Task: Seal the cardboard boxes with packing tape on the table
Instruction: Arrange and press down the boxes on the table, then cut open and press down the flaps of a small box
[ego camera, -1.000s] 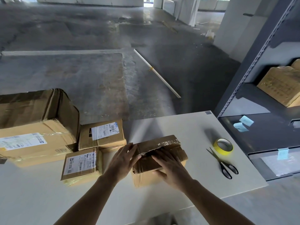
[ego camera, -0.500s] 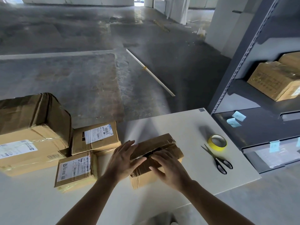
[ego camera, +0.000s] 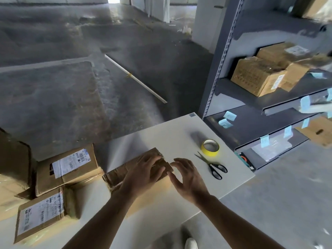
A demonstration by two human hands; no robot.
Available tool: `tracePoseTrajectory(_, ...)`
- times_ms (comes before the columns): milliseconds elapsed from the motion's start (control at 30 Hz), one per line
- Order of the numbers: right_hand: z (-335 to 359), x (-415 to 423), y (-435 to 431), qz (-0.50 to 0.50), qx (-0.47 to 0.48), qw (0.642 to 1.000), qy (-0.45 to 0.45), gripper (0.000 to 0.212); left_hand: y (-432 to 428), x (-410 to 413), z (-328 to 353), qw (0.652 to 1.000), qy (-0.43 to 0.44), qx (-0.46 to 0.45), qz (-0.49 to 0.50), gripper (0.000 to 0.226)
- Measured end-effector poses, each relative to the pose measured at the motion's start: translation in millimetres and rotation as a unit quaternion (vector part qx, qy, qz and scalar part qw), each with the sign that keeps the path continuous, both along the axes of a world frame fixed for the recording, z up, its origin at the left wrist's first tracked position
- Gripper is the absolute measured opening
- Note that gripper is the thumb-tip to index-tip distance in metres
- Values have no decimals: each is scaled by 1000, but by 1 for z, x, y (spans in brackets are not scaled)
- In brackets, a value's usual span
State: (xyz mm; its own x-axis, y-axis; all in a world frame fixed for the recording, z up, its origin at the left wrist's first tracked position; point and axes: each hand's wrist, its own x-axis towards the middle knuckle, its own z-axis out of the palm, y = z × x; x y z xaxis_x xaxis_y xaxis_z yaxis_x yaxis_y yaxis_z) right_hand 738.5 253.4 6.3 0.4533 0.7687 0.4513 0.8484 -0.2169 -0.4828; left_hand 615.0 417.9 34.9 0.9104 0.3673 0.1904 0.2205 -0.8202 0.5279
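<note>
A small cardboard box (ego camera: 118, 174) with old brown tape on its flaps lies in the middle of the white table (ego camera: 172, 130). My left hand (ego camera: 143, 174) lies flat on the box top, fingers straight, pressing the flaps down. My right hand (ego camera: 188, 177) hovers just off the box's right end with fingers spread and slightly bent, holding nothing. A yellow roll of tape (ego camera: 210, 147) sits to the right, with black-handled scissors (ego camera: 212, 165) beside it.
Two labelled boxes (ego camera: 66, 168) (ego camera: 41, 212) and a large box (ego camera: 12, 162) crowd the table's left side. A grey metal shelf (ego camera: 251, 105) with boxes (ego camera: 256, 78) stands close on the right. Concrete floor lies beyond the table's far edge.
My left hand slid right across the box top. My right hand lifted off the box and moved to its right end. The camera turned right.
</note>
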Motion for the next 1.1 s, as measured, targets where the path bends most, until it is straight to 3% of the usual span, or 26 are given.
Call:
tracePoseTrajectory(367, -24, 97, -52, -127, -104, 984, 62, 53, -60, 116, -6, 997, 56, 3, -44, 66)
tracePoseTrajectory(533, -50, 131, -72, -163, -197, 958, 128, 57, -75, 152, -33, 993, 115, -24, -31, 50)
tracePoseTrajectory(767, -86, 154, -87, -183, -271, 926, 191, 48, -91, 178, -61, 982, 187, -32, -22, 45)
tracePoseTrajectory(900, -97, 161, -88, -182, -326, 907, 193, 50, -97, 185, -70, 977, 209, -42, -10, 46)
tracePoseTrajectory(1100, -104, 167, -84, -171, -344, 911, 151, 41, -102, 186, -77, 972, 233, -40, 2, 47)
